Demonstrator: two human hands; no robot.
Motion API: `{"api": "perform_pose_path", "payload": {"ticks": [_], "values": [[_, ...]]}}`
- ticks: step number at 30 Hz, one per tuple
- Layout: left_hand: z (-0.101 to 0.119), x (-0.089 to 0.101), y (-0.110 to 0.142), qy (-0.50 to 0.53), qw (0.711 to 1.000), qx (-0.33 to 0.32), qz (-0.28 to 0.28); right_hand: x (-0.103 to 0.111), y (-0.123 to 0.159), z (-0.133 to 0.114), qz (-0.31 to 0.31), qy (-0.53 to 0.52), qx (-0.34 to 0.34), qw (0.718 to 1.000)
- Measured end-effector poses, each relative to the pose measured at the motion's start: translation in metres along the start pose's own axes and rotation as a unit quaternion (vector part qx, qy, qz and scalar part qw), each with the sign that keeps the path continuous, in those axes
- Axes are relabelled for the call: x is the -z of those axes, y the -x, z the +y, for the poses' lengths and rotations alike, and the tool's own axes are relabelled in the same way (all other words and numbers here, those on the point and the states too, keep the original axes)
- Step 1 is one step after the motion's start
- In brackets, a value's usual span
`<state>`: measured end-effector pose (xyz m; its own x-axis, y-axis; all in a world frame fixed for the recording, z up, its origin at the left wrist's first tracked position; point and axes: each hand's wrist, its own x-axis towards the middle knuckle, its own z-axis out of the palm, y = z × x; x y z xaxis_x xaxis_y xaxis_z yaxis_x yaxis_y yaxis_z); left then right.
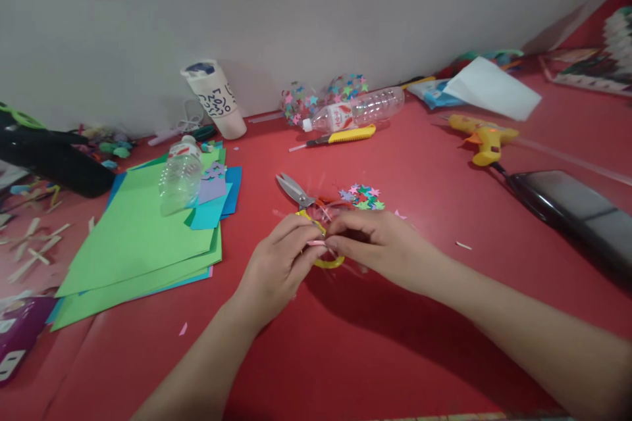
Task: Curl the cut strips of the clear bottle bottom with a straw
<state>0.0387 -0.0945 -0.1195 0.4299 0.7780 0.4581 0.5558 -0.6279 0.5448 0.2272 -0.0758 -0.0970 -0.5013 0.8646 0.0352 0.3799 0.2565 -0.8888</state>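
My left hand (279,263) and my right hand (380,243) meet over the red table (395,355), fingers pinched together on a thin pink strip (316,244). Right under them lie scissors (301,196) with yellow handles, blades pointing to the far left. A small heap of coloured paper stars (363,197) sits just beyond my right hand.
Green and blue paper sheets (138,243) lie at the left with a clear bottle (181,174) on them. Farther back are a paper cup (217,100), a lying bottle (355,112), a yellow cutter (343,137), a yellow glue gun (486,138) and a dark tray (567,207).
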Motion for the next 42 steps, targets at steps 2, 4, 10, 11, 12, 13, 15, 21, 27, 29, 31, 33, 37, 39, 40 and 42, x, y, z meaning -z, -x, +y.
{"api": "perform_pose_path", "payload": {"ticks": [2,4,10,11,12,13,15,21,27,29,31,33,37,39,40,42], "values": [[-0.001,0.000,0.000,-0.011,1.000,-0.004,-0.013,0.002,0.000,0.000,-0.010,0.004,0.002,1.000],[0.000,0.000,0.000,-0.022,0.999,-0.006,-0.026,0.003,0.000,0.000,-0.018,0.005,0.005,1.000],[0.004,0.003,-0.001,-0.084,0.995,-0.047,-0.032,0.004,0.000,-0.003,-0.050,-0.005,-0.015,0.999],[0.004,0.003,-0.001,-0.101,0.993,-0.060,-0.030,0.004,0.000,-0.003,-0.052,-0.005,-0.019,0.998],[0.004,0.003,-0.001,-0.117,0.990,-0.072,-0.028,0.004,0.000,-0.003,-0.053,-0.004,-0.024,0.998],[0.004,0.004,-0.001,-0.131,0.988,-0.082,-0.028,0.004,0.000,-0.003,-0.055,-0.004,-0.028,0.998],[0.004,0.004,0.000,-0.151,0.984,-0.091,-0.035,0.005,0.000,-0.002,-0.060,-0.007,-0.032,0.998],[0.003,0.003,0.003,-0.167,0.979,-0.107,-0.039,0.004,0.000,0.002,-0.077,-0.024,-0.017,0.997],[0.006,0.003,-0.001,-0.165,0.979,-0.116,-0.038,0.003,0.000,0.001,-0.076,0.036,0.015,0.996],[0.006,0.003,-0.001,-0.163,0.979,-0.113,-0.041,0.004,0.000,0.002,-0.067,0.067,0.036,0.995],[0.004,0.003,0.000,-0.166,0.979,-0.112,-0.042,0.005,0.000,0.004,-0.063,0.085,0.050,0.993],[0.003,0.003,0.001,-0.172,0.977,-0.116,-0.040,0.006,0.000,0.006,-0.065,0.089,0.055,0.992],[0.001,0.002,0.003,-0.180,0.975,-0.123,-0.034,0.008,-0.002,0.009,-0.066,0.104,0.057,0.991],[0.001,0.002,0.003,-0.178,0.976,-0.119,-0.030,0.009,-0.002,0.009,-0.066,0.115,0.062,0.989],[0.002,0.002,0.002,-0.176,0.977,-0.120,-0.026,0.009,-0.002,0.009,-0.067,0.120,0.066,0.988],[0.004,0.002,0.001,-0.170,0.978,-0.123,-0.014,0.009,-0.002,0.009,-0.068,0.131,0.075,0.986]]}}
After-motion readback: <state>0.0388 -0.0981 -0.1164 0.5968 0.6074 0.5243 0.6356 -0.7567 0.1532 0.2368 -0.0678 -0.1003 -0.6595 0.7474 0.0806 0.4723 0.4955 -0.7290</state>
